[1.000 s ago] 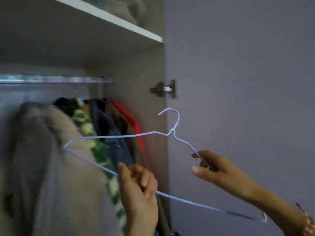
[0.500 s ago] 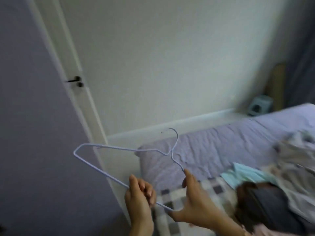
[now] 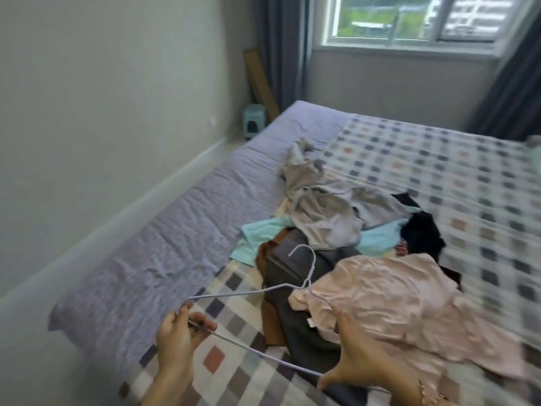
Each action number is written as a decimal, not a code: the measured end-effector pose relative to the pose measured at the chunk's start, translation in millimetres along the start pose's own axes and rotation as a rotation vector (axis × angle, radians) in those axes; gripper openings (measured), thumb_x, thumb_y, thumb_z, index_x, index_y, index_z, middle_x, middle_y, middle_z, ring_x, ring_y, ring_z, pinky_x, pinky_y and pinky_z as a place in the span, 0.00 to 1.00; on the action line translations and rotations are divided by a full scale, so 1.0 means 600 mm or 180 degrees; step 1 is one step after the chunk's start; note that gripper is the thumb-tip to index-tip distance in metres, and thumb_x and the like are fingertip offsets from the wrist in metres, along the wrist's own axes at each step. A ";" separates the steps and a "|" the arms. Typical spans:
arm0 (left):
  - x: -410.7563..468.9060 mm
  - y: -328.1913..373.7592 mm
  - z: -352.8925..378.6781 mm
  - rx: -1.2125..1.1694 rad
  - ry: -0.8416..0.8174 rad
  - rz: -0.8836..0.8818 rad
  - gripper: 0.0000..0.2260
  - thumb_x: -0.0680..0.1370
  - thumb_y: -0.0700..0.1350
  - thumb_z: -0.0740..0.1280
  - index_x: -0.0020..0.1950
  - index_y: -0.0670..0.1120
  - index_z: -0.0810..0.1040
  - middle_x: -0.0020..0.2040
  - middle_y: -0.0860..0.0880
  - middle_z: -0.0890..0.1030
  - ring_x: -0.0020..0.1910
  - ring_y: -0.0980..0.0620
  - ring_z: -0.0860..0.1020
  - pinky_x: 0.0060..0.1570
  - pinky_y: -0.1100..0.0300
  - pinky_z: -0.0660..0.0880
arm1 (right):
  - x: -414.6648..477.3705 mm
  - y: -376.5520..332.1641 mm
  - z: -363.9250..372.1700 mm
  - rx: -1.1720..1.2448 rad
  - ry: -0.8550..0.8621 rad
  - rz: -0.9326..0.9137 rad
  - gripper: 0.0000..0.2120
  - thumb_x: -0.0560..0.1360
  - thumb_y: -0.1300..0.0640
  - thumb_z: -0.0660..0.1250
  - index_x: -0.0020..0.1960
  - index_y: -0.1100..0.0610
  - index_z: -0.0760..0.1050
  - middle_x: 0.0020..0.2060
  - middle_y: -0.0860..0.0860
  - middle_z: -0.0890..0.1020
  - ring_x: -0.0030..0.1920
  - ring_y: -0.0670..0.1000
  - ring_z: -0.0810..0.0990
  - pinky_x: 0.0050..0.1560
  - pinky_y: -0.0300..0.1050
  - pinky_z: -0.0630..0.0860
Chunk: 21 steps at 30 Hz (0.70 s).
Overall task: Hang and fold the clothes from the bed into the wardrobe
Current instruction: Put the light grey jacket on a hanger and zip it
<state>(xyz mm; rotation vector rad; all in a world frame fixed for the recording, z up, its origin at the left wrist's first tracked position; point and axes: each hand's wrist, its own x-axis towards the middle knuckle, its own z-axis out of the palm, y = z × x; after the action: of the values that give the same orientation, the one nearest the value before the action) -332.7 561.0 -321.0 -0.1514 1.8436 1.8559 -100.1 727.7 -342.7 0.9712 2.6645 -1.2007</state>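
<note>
Several clothes (image 3: 322, 206) piled on bed (image 3: 175, 230); stool (image 3: 253, 121) nr wall (image 3: 102, 83).
</note>
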 end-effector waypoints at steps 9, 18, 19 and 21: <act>0.094 -0.022 0.089 0.1143 -0.0934 -0.0837 0.12 0.83 0.40 0.53 0.42 0.37 0.69 0.34 0.38 0.78 0.21 0.48 0.78 0.19 0.61 0.75 | 0.053 0.029 -0.018 0.1958 0.1522 0.1587 0.15 0.77 0.53 0.63 0.47 0.67 0.75 0.33 0.54 0.77 0.32 0.47 0.73 0.31 0.31 0.71; 0.184 -0.055 0.233 0.2425 -0.2029 -0.0707 0.12 0.82 0.40 0.52 0.43 0.40 0.72 0.23 0.49 0.79 0.29 0.49 0.78 0.29 0.61 0.72 | 0.105 0.094 -0.080 0.2215 0.1941 0.1815 0.13 0.77 0.53 0.63 0.43 0.62 0.79 0.30 0.53 0.78 0.31 0.48 0.75 0.30 0.30 0.70; 0.191 -0.058 0.257 0.2564 -0.2201 -0.0672 0.12 0.82 0.39 0.52 0.44 0.40 0.72 0.24 0.50 0.79 0.27 0.52 0.78 0.28 0.62 0.72 | 0.111 0.106 -0.090 0.2253 0.2021 0.1857 0.13 0.78 0.53 0.63 0.43 0.62 0.79 0.31 0.53 0.78 0.31 0.48 0.75 0.30 0.30 0.70; 0.211 -0.072 0.318 0.2913 -0.2529 -0.0684 0.11 0.82 0.38 0.53 0.46 0.41 0.73 0.27 0.50 0.80 0.25 0.56 0.78 0.25 0.66 0.72 | 0.133 0.143 -0.115 0.2333 0.2228 0.1956 0.13 0.79 0.55 0.62 0.41 0.62 0.78 0.29 0.55 0.76 0.31 0.50 0.74 0.32 0.34 0.70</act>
<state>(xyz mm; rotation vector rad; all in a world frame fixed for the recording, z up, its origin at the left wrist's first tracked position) -370.6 776.8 -400.9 0.5938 1.7637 0.6180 -102.0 859.6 -374.8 2.4640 1.8983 -1.9262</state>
